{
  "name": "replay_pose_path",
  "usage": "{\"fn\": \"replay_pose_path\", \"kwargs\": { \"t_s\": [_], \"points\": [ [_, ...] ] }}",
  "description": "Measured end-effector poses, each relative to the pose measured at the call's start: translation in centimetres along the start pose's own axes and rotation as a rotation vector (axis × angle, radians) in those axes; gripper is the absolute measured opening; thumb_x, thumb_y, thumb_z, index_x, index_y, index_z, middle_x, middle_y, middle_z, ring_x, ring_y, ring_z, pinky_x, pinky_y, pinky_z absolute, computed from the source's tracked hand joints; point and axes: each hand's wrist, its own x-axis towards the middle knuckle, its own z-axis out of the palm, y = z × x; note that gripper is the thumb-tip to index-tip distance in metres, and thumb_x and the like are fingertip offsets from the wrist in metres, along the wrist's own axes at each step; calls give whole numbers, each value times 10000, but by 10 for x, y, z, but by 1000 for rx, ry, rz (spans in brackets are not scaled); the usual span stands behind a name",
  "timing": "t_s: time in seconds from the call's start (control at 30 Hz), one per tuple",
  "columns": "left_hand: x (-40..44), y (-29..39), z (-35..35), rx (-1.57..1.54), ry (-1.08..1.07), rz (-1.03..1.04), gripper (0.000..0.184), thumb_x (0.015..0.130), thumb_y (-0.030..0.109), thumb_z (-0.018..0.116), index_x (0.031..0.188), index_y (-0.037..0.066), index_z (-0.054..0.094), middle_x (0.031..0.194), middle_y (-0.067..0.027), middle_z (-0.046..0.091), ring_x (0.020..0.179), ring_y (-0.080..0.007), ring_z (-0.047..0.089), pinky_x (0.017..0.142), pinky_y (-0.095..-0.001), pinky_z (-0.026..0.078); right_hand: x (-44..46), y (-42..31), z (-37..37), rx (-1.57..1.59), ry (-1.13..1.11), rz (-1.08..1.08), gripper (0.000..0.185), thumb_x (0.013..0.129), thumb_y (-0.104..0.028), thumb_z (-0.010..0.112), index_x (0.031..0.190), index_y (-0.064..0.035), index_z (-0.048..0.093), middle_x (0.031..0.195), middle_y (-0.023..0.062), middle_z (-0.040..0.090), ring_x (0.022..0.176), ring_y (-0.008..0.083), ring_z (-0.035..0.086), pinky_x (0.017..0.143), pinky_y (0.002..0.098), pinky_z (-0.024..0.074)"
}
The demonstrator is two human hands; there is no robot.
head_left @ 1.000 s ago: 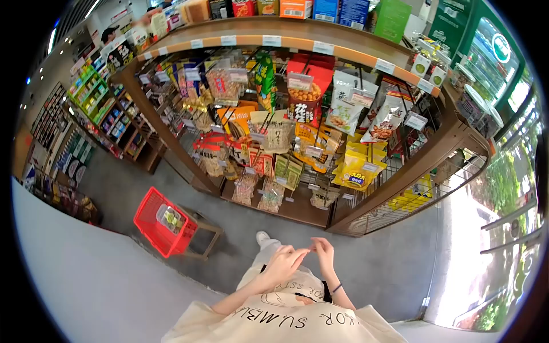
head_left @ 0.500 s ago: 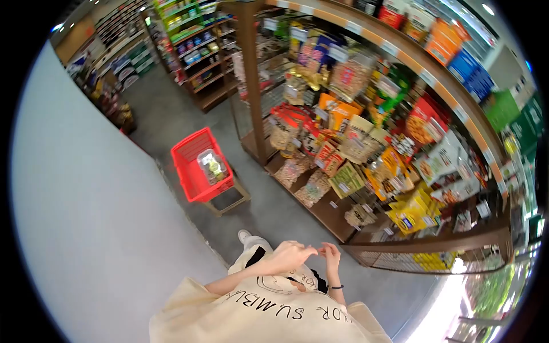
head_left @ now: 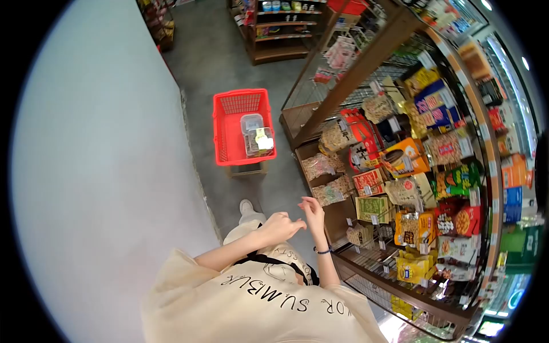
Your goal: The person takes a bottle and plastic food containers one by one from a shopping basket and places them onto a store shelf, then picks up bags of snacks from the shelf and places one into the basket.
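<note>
My left hand [head_left: 281,227] is in front of my body, its fingers curled together with the thumb side toward the other hand; whether anything small is inside is hidden. Beside it, on the right, my right hand [head_left: 313,212] is raised with its fingers bent, a dark band on the wrist. The fingertips of the two hands are close together. Ahead, a red shopping basket [head_left: 229,134] rests on a small stool [head_left: 249,169]. Clear plastic boxes [head_left: 259,141] lie in its right part, one with a pale label.
A brown rack [head_left: 366,63] hung with snack bags [head_left: 404,157] runs along the right, close to my right hand. A pale wall [head_left: 114,143] stands on the left. Grey floor [head_left: 200,51] lies between them, with another shelf [head_left: 280,47] at the far end.
My view has turned left, so the basket now appears nearer the middle and the rack farther right. Both hands remain raised close together before my body.
</note>
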Motion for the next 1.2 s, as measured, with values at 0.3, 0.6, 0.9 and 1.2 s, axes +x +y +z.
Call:
{"fn": "replay_pose_path", "kwargs": {
  "t_s": [0.3, 0.6, 0.9, 1.2],
  "points": [
    [-51, -79, -36, 0, 124, -286, 154, 742, 136, 546, 875, 158, 619, 536, -108, 557, 486, -288, 545, 529, -370, 453, 9, -26, 105, -451, -406, -275, 265, 725, -93, 565, 980, -24, 558, 811, 169, 604, 765, 349, 585, 676, 368, 472],
    [-114, -117, -70, 93, 276, -600, 122, 767, 101, 531, 852, 136, 610, 521, -125, 545, 503, -294, 560, 535, -372, 457, 34, -30, 148, -725, -712, -272, 288, 782, -160, 539, 1032, -20, 570, 812, 167, 617, 774, 342, 589, 693, 394, 470],
    [-112, -125, -76, 72, 323, -737, 134, 777, 93, 516, 867, 130, 608, 517, -120, 539, 495, -287, 551, 577, -374, 443, 66, -55, 162, -695, -778, -252, 243, 804, -163, 536, 1004, -26, 558, 826, 197, 613, 745, 339, 595, 671, 409, 473],
    [-67, -163, -79, 91, 439, -940, 216, 824, 138, 502, 1032, 98, 542, 599, -134, 587, 524, -310, 575, 464, -398, 450, 145, -44, 159, -637, -785, -345, 294, 782, -157, 554, 1038, -12, 552, 939, 210, 594, 869, 362, 565, 766, 399, 449]
  ]
}}
